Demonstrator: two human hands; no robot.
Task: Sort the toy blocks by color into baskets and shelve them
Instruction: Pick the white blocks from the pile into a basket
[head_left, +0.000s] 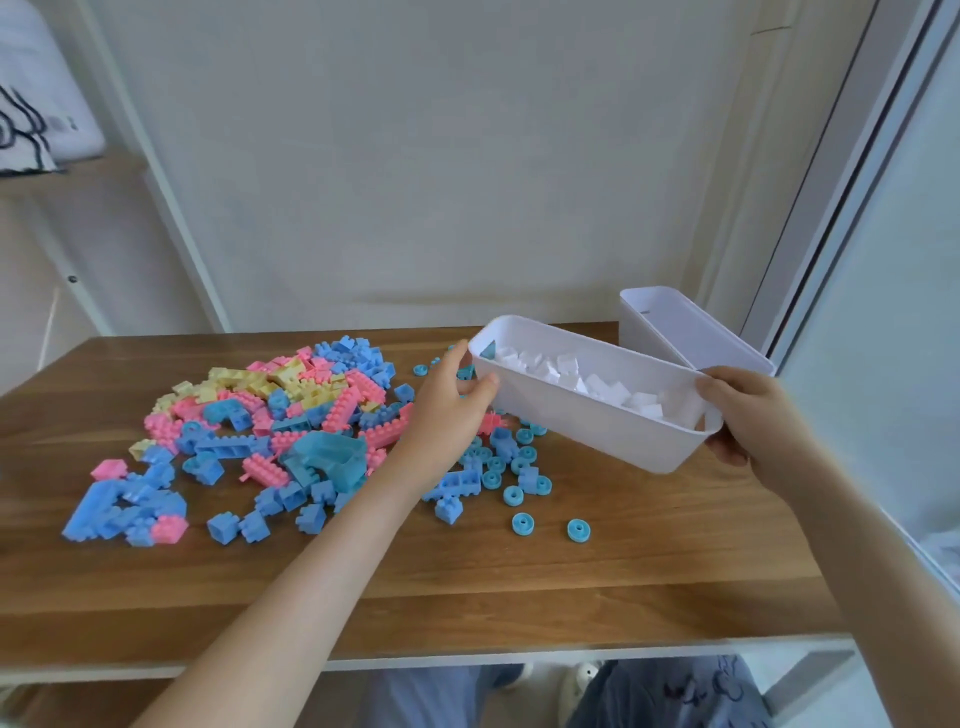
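Nearest the viewer, below the table edge, blue patterned trousers are visible. The table has a wooden plank top with a white front edge. Two loose blue wheels lie apart from the rest on the bare wood, right of centre.

Further in, a pile of blocks in blue, pink and pale yellow covers the left half of the top. It includes one large teal curved piece. More blue wheels and small blue blocks trail from the pile toward the right.

Both forearms reach across the top. The left hand grips the left end of a white basket, thumb pressed on the near wall, fingers curled round the end. The right hand pinches the right end, thumb over the rim, fingers beneath. The basket is tilted, with its left end over the scattered blue pieces. Inside it lie white blocks and one blue piece at the left end.

A second white basket stands just behind, at the back right corner of the table.

Beyond is a plain pale wall. A white shelf frame rises at the left, carrying a wooden shelf with folded fabric on it. A window frame runs up the right side
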